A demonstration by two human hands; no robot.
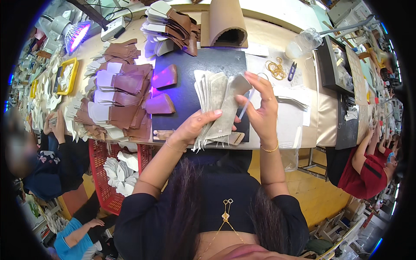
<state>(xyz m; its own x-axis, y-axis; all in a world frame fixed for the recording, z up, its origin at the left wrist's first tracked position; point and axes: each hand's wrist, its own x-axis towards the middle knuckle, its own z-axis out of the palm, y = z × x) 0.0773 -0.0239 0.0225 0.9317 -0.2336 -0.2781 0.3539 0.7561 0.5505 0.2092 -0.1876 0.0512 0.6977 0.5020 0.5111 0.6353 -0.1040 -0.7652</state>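
My left hand is closed around a fanned stack of pale grey, long cut pieces, which look like leather or fabric, with the thumb lying across the front. Loose threads hang from the lower ends of the stack. At its upper right, my right hand has its thumb and fingers on the top end of one grey piece, which bends away from the others. A thin whitish strip shows by the right thumb; whether it is held is unclear. Beneath lies a dark board.
Piles of brown and white pieces cover the table's left, with two brown pieces on the board. A curved tan form stands behind. Rubber bands and thread snips lie right. A red basket stands lower left; co-workers sit both sides.
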